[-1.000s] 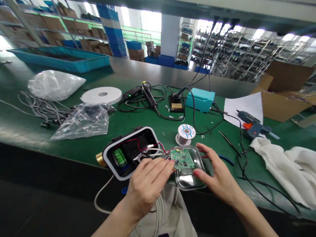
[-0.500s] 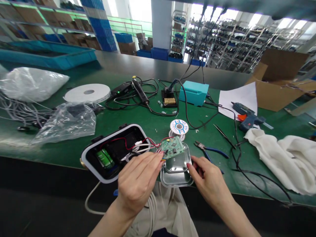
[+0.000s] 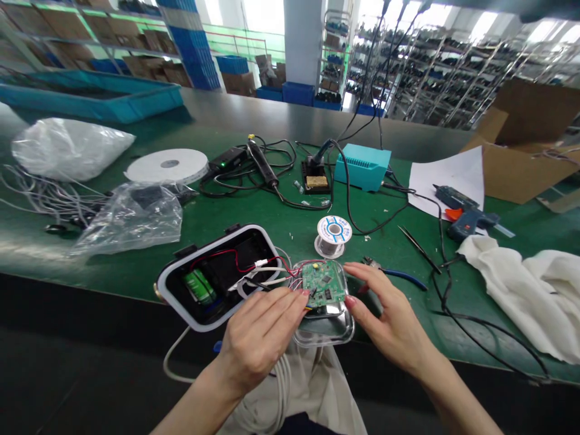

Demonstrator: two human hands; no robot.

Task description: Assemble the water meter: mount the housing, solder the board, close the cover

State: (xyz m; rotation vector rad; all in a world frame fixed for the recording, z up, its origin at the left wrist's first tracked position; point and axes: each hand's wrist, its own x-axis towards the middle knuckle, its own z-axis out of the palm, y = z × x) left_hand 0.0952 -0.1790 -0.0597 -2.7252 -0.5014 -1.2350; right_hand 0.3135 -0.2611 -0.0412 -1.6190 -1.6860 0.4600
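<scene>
My left hand (image 3: 263, 332) pinches the lower left edge of a green circuit board (image 3: 328, 283). The board lies over a clear plastic cover (image 3: 324, 336) at the bench edge. My right hand (image 3: 392, 314) has its fingers apart at the board's right side, its thumb by the board's edge and the cover; whether it touches is unclear. Thin wires (image 3: 283, 263) run from the board into an open black case (image 3: 179, 315) with a grey seal. Inside the case sits a green battery pack (image 3: 199, 286). My left fingertips hide the board's lower left corner.
A solder spool (image 3: 334, 232) stands behind the cover. Cutters (image 3: 403, 277) and tweezers (image 3: 419, 249) lie to the right, near a glue gun (image 3: 466, 211) and white cloth (image 3: 512, 290). Farther back are a soldering station (image 3: 362, 168) and a soldering iron in its stand (image 3: 316, 184).
The board has come down flatter over the clear cover, with my left hand still on it. My right hand's fingers have spread and reached up along the board's right side. The view has shifted slightly.
</scene>
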